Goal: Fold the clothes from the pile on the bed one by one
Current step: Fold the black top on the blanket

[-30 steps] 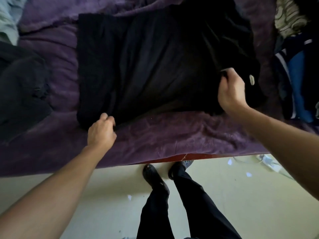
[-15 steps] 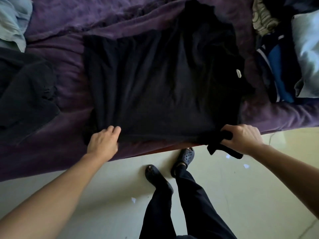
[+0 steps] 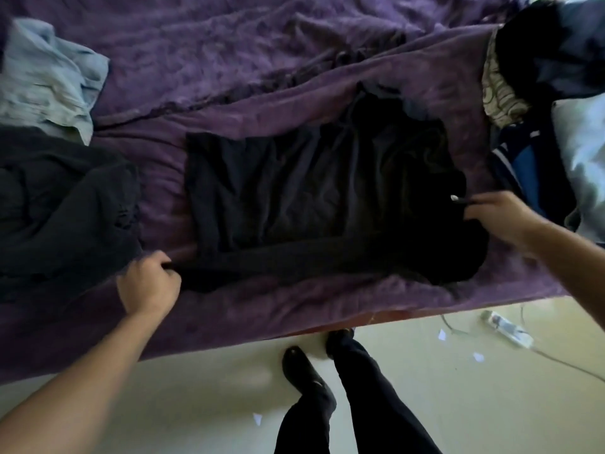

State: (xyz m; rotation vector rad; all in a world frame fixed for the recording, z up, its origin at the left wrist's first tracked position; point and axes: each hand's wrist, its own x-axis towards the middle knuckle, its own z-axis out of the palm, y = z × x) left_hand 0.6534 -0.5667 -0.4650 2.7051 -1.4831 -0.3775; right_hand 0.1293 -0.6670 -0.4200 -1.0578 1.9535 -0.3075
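1. Now, leftmost, the left hand has its grip clenched on the near-left corner of the black garment.
2. Between the hands the garment lies flat on the bed, long axis left to right, each end by one hand.
3. Rightmost, the right hand touches the garment's right end beside a white label; blurred, so I cannot tell if its grip is closed.

A home bedroom: a bed under a purple blanket, clothes heaped on it.
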